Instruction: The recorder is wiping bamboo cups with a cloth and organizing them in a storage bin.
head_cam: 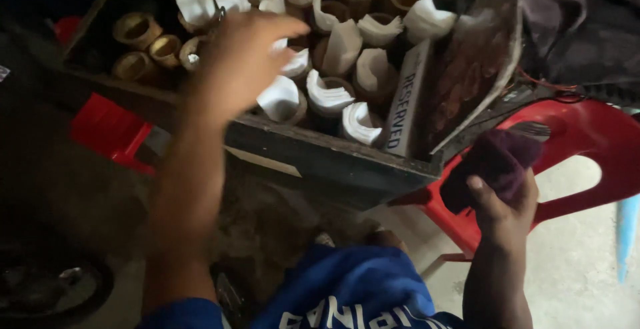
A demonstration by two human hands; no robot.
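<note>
Left hand [243, 59] is up at 11 o'clock of frame, fingers spread and loose, gripping nothing. It hovers over the near-left part of a dark wooden crate [333, 159]; can't tell if the fingertips touch anything under them, motion blur there.

Crate is packed with upright bamboo cup holders [137, 30], most stuffed with folded white napkins [328, 96]. The ones at 9–10 o'clock of the hand stand bare, no napkin. Nearest filled one sits just at 4 o'clock of the palm.

Right hand [503, 202] is at 4 o'clock of frame, closed around a dark purple cloth [497, 162] that wraps the handle of a metal fork [530, 130]; tines poke out at the top, pointing toward 2 o'clock.

A narrow table sign [403, 99] leans inside the crate's right end, with a laminated menu card [473, 62] propped beside it at 3 o'clock.

Red plastic chair [593, 142] behind the right hand. Small red stool [107, 129] at 8 o'clock of the crate. Blue shirt [353, 296] at bottom centre.
</note>
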